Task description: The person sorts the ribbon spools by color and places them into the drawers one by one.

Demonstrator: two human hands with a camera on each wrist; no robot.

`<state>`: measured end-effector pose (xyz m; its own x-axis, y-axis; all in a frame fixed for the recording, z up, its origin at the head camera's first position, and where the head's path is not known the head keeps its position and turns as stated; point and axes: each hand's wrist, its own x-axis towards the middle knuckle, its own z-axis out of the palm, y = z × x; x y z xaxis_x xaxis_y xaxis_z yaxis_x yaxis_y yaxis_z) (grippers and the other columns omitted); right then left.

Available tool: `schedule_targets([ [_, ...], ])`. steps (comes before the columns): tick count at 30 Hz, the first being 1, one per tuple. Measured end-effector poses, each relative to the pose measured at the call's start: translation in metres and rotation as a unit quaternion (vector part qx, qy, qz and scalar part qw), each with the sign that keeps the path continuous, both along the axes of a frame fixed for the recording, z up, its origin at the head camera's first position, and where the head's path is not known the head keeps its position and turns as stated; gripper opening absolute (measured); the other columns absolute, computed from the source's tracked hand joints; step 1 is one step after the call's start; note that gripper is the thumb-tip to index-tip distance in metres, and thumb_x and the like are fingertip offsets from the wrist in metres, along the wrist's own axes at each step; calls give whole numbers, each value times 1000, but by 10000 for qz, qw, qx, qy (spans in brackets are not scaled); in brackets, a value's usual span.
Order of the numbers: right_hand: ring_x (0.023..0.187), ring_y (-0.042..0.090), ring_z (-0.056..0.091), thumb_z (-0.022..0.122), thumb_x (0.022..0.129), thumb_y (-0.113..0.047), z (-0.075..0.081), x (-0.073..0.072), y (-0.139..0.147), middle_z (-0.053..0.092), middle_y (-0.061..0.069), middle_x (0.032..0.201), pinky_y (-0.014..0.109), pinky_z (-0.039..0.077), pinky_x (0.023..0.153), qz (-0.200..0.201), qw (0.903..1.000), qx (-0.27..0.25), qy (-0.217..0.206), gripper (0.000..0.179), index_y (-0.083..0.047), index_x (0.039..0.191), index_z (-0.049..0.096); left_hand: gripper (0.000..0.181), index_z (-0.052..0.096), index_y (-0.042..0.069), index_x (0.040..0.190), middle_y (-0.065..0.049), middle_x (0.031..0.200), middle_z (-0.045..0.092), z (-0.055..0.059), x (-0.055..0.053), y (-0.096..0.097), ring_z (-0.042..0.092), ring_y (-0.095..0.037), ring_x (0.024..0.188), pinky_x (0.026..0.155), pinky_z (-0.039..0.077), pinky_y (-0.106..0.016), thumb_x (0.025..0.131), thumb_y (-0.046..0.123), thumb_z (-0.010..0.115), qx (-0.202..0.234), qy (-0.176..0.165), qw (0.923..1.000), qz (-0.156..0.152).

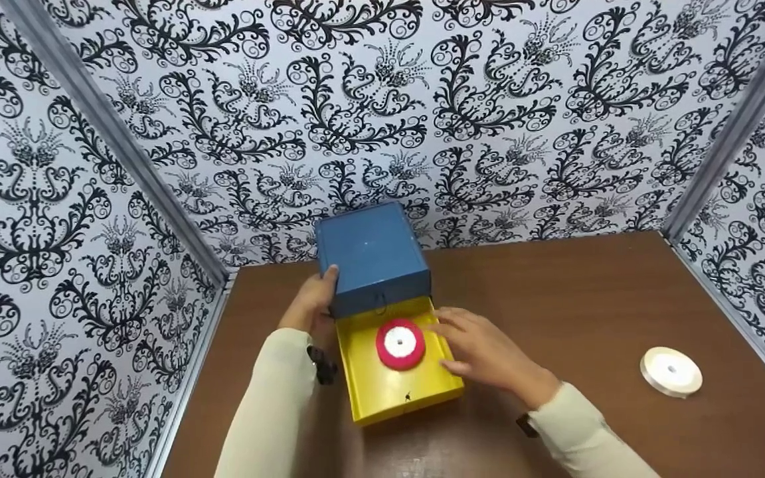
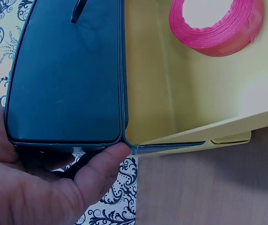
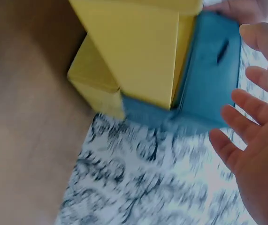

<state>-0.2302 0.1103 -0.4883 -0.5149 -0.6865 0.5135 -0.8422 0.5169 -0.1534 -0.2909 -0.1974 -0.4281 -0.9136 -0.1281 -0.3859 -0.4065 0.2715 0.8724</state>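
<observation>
A blue box [image 1: 372, 245] stands near the back wall, with a black loop on its front. From under that front a yellow drawer [image 1: 392, 388] sticks out toward me, holding a roll of pink ribbon [image 1: 400, 344] with a white core. My left hand [image 1: 313, 299] grips the box's left side. In the left wrist view its thumb lies at the lower front corner and its other fingers are partly hidden. Beside the drawer's right wall hovers my right hand [image 1: 482, 348], its fingers spread and loosely bent. The right wrist view shows nothing in that hand [image 3: 260, 126].
A roll of cream ribbon [image 1: 671, 372] lies on the brown table [image 1: 555, 285], off to the right. White walls [image 1: 382, 133] with black scroll patterns enclose the table at the back and both sides.
</observation>
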Motion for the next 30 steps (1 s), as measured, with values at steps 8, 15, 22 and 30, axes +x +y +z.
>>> schedule_targets([
  [8,98,21,59,73,78,-13,-43,28,48,63,8,109,40,50,81,-775,9701,-1761,-1478,35,-3,110,64,61,33,2,138,-21,129,44,3,-5,0,50,-34,111,88,46,-46,97,47,33,-358,105,9993,-7],
  [15,88,16,60,55,94,-16,-86,61,37,64,9,100,29,51,72,461,8731,-1653,-4564,24,0,111,61,63,28,1,141,-22,136,37,-1,-4,0,43,-35,118,93,42,-49,97,46,34,-326,69,9994,23],
  [22,88,26,62,50,96,-19,-100,76,-22,63,15,106,33,54,67,1038,7131,-2449,-6487,37,6,122,52,64,27,0,141,-23,135,38,0,-4,0,44,-36,118,93,42,-50,97,47,33,-301,159,9994,4],
  [30,87,24,63,53,93,-16,-110,81,-53,63,16,106,28,52,64,626,6556,-3260,-6783,32,8,114,57,64,28,-1,141,-23,136,38,-3,-6,-1,43,-36,120,95,40,-49,98,46,34,-387,138,9992,-17],
])
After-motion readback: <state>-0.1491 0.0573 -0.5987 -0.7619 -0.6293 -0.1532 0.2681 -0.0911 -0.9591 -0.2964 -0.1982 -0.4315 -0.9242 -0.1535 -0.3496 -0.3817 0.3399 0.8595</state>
